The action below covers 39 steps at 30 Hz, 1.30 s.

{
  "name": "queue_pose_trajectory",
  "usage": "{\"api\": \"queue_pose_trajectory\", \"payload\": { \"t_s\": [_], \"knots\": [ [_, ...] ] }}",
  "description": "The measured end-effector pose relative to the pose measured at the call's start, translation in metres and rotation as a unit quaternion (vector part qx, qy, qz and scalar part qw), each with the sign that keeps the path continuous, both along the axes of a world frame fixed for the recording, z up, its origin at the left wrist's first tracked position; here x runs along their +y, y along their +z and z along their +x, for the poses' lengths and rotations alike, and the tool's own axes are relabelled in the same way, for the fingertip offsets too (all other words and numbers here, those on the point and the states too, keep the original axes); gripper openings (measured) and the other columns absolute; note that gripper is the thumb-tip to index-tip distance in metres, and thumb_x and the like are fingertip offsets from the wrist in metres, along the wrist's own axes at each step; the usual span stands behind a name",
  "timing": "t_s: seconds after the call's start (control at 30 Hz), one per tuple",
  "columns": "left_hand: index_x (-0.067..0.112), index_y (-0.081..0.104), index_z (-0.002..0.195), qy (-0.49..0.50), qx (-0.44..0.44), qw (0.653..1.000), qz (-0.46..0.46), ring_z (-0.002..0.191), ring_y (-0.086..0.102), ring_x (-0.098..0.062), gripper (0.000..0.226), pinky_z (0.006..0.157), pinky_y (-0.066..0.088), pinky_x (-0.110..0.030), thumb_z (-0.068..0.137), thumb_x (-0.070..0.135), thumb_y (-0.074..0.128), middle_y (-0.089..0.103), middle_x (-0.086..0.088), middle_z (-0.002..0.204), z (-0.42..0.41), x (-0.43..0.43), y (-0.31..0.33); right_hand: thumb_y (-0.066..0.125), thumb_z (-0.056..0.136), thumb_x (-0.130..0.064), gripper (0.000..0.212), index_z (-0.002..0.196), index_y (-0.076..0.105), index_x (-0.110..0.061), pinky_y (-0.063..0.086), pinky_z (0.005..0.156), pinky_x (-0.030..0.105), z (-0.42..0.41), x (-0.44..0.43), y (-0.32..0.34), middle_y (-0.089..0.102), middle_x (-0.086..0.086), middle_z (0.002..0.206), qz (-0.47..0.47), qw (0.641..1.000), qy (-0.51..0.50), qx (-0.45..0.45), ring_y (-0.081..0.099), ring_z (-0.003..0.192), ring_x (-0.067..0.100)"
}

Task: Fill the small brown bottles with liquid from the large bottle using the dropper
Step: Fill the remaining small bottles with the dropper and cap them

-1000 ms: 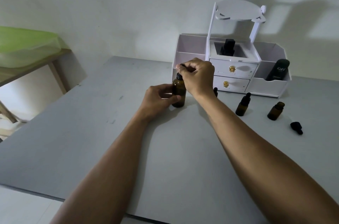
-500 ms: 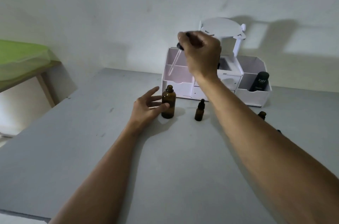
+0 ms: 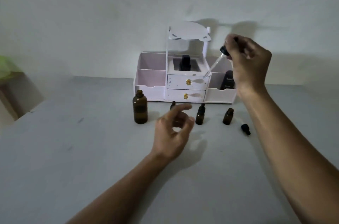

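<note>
The large brown bottle (image 3: 140, 108) stands uncapped on the grey table. Three small brown bottles stand to its right: one (image 3: 172, 104) mostly hidden behind my left hand, a capped one (image 3: 200, 114), and an uncapped one (image 3: 228, 116). A loose black cap (image 3: 245, 129) lies right of them. My right hand (image 3: 247, 62) holds the dropper (image 3: 215, 63) high in the air by its black bulb, glass tip slanting down-left. My left hand (image 3: 174, 130) hovers with fingers apart, just right of the large bottle, holding nothing.
A white desk organiser (image 3: 185, 80) with two drawers and side bins stands at the back against the wall, holding a black bottle (image 3: 185, 63) and a dark tube (image 3: 227, 80). A green-topped wooden table (image 3: 7, 69) sits off the left edge.
My right hand pulled the dropper out of the large bottle, lifted it and carried it to the right. My left hand let go of the large bottle and moved right.
</note>
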<state>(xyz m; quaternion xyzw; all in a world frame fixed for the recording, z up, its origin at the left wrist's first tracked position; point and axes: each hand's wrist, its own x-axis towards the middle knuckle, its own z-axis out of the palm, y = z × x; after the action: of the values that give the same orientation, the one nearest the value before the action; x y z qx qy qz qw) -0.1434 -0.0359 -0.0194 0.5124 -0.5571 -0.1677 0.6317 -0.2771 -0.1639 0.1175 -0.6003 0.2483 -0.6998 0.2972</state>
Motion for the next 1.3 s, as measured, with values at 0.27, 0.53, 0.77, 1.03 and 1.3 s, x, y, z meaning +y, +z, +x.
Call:
{"api": "queue_pose_trajectory", "payload": {
  "t_s": [0.27,0.53,0.77,1.03,1.3],
  "knots": [
    [0.021,0.060,0.134,-0.105,0.078,0.972,0.195,0.109,0.065,-0.012,0.046,0.096,0.055,-0.023,0.090,0.018,0.074,0.069,0.000,0.121,-0.073,-0.051,-0.019,0.077,0.084,-0.020,0.000,0.084,0.077,-0.020,0.058,0.076,0.027,-0.064,-0.020,-0.045,0.074,-0.011,0.070,0.063,0.995,-0.074,-0.031,0.072,0.073,0.011],
    [0.015,0.049,0.147,-0.042,0.046,0.975,0.214,0.127,0.057,-0.017,0.070,0.107,0.046,-0.030,0.084,0.024,0.081,0.054,0.000,0.148,-0.090,-0.103,-0.014,0.077,0.085,-0.013,0.007,0.079,0.075,-0.016,0.058,0.075,0.026,-0.080,-0.032,-0.078,0.074,-0.007,0.068,0.120,0.983,-0.111,-0.085,0.072,0.070,0.014],
    [0.016,0.050,0.146,-0.034,0.013,0.973,0.230,0.127,0.058,-0.019,0.073,0.105,0.048,-0.035,0.081,0.023,0.084,0.056,-0.003,0.146,-0.098,-0.122,-0.015,0.077,0.085,-0.016,0.009,0.078,0.076,-0.022,0.060,0.080,0.031,-0.085,-0.038,-0.083,0.075,-0.009,0.069,0.126,0.982,-0.124,-0.064,0.075,0.074,0.016],
    [0.013,0.053,0.144,-0.020,0.005,0.975,0.220,0.115,0.065,-0.018,0.067,0.101,0.050,-0.031,0.083,0.017,0.081,0.063,-0.006,0.138,-0.098,-0.127,-0.019,0.077,0.085,-0.017,0.006,0.086,0.077,-0.011,0.053,0.068,0.015,-0.079,-0.042,-0.092,0.074,-0.001,0.074,0.112,0.985,-0.135,-0.002,0.073,0.068,0.007],
    [0.010,0.066,0.130,-0.023,-0.016,0.979,0.201,0.099,0.065,-0.007,0.047,0.098,0.050,-0.020,0.085,0.012,0.079,0.073,-0.005,0.120,-0.099,-0.127,-0.019,0.077,0.085,-0.018,0.016,0.091,0.079,-0.004,0.053,0.072,0.015,-0.078,-0.050,-0.098,0.077,0.008,0.082,0.099,0.986,-0.133,0.023,0.075,0.079,0.017]
  ]
}}
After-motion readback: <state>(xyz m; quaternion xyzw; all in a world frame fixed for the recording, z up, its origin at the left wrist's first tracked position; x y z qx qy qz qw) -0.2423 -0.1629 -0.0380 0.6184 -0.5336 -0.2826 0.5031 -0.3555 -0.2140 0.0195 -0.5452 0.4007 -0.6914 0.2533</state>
